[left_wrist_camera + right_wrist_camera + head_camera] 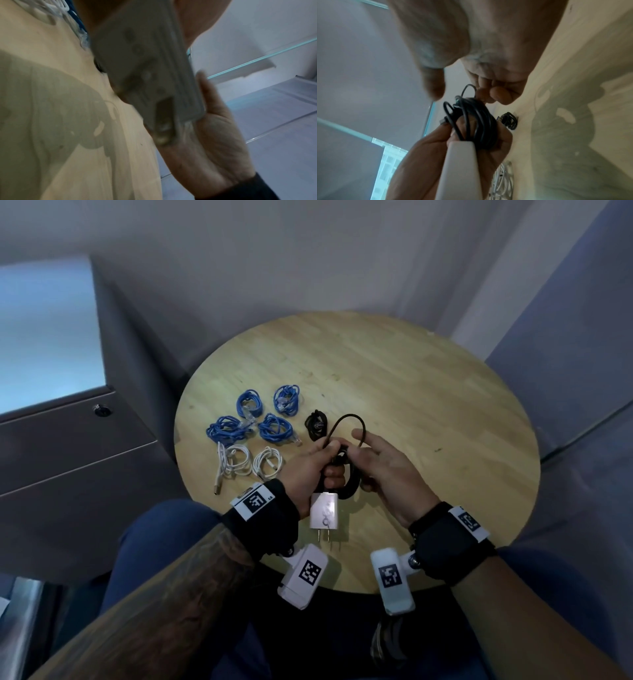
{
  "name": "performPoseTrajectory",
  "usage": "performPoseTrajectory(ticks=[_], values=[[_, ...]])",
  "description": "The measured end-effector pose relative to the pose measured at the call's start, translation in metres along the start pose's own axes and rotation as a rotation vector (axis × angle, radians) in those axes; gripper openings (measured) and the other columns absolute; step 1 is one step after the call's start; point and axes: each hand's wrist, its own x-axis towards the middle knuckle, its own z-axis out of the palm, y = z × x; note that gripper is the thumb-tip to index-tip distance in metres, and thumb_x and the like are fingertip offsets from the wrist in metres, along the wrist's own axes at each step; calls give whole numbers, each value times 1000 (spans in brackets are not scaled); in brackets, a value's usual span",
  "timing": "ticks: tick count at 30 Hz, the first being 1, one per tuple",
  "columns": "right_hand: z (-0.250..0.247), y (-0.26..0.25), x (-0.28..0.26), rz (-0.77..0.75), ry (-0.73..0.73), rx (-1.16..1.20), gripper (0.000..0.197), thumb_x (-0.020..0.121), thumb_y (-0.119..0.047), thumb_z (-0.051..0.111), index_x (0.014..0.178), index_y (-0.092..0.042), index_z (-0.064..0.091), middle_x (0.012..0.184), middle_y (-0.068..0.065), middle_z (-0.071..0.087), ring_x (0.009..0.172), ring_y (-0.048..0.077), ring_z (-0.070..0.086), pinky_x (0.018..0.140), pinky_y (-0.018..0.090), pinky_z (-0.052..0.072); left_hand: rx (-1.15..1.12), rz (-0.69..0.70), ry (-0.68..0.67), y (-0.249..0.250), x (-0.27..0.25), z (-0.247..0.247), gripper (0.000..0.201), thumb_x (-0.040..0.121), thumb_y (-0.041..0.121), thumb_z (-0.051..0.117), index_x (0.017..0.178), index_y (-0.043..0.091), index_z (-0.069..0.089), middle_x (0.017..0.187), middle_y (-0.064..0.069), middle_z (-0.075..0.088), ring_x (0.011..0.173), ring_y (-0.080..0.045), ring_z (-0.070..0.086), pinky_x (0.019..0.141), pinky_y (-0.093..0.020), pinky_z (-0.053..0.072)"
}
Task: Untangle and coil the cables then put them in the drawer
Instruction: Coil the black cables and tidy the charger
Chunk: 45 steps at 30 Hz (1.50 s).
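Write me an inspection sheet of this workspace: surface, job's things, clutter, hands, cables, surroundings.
Surface: round wooden table, light grain, a few small dark marks.
Job's things: four blue coils, two white coils and one small black coil lie on the table; a black cable with a white plug adapter is in the hands.
Clutter: nothing seen.
Hands: left hand grips the black cable bundle and adapter; right hand guides a loose loop, fingers partly extended.
Cables: black cable mostly wound, one loop free above the hands.
Surroundings: grey drawer cabinet to the left, drawers closed; grey walls behind.
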Motion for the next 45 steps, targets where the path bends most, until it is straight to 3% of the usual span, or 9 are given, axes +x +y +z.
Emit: performPoseTrajectory(ticks=[3, 5, 8, 11, 15, 21, 30, 38, 45], values=[[8, 3, -5, -13, -38, -73, 90, 88, -14, 88, 161, -21, 36, 121, 12, 66, 101, 29, 72, 89, 41, 58, 57, 7, 26, -5, 1, 1, 21, 110, 27, 51, 116, 12, 65, 88, -11, 67, 63, -18, 60, 60, -28, 53], [15, 5, -9, -24, -10, -29, 80, 90, -10, 85, 157, -17, 42, 121, 12, 70, 94, 35, 74, 87, 46, 60, 45, -25, 21, -6, 0, 2, 20, 110, 26, 51, 116, 14, 66, 89, -9, 67, 52, -12, 47, 53, -24, 46], [14, 1, -8, -84, 44, -3, 48, 93, -15, 83, 135, -13, 61, 112, 10, 78, 91, 25, 75, 91, 40, 61, -38, -31, -10, -5, 2, 0, 19, 110, 24, 52, 115, 13, 66, 72, -2, 49, 53, -9, 37, 48, -20, 34], [3, -7, -4, -88, 25, -6, 30, 96, -23, 81, 117, -11, 63, 96, 13, 78, 84, 20, 74, 85, 31, 58, 32, 52, -21, -9, 3, 6, 22, 109, 21, 54, 119, 3, 63, 70, 2, 33, 57, -8, 31, 50, -21, 27], [2, -5, -5, -119, 94, -55, 29, 97, -37, 79, 101, -13, 64, 78, 10, 65, 65, 13, 61, 66, 25, 50, 337, 164, -10, -11, 0, 15, 30, 112, 18, 43, 137, 13, 59, 73, 3, 31, 61, -9, 31, 53, -22, 31], [-21, -18, -3, -166, 236, -127, 30, 100, -31, 76, 84, -6, 69, 72, 9, 61, 64, 20, 58, 65, 34, 54, 448, 154, -10, -21, -10, 19, 20, 107, 17, 56, 125, 9, 55, 69, -1, 37, 57, -12, 34, 54, -25, 34], [-17, -23, -6, -290, 229, -284, 25, 101, -30, 75, 84, -13, 67, 70, -1, 52, 62, 11, 47, 62, 29, 46, 515, 247, 50, -21, -8, 20, 20, 106, 29, 59, 103, 9, 57, 68, 7, 39, 54, -10, 33, 51, -26, 28], [-2, -21, -12, -467, 362, -433, 12, 90, -24, 86, 84, -24, 75, 92, 0, 56, 75, 14, 56, 71, 33, 50, 470, 290, 17, -16, -11, 24, 24, 110, 21, 50, 133, 19, 57, 68, 13, 38, 50, -6, 28, 49, -24, 23], [-5, -18, -11, -490, 367, -496, 13, 93, -21, 80, 83, -21, 73, 80, 1, 54, 71, 17, 52, 67, 36, 46, 571, 270, -11, -24, -9, 21, 31, 99, 26, 71, 122, 8, 60, 88, -3, 62, 70, -14, 55, 62, -26, 48]])
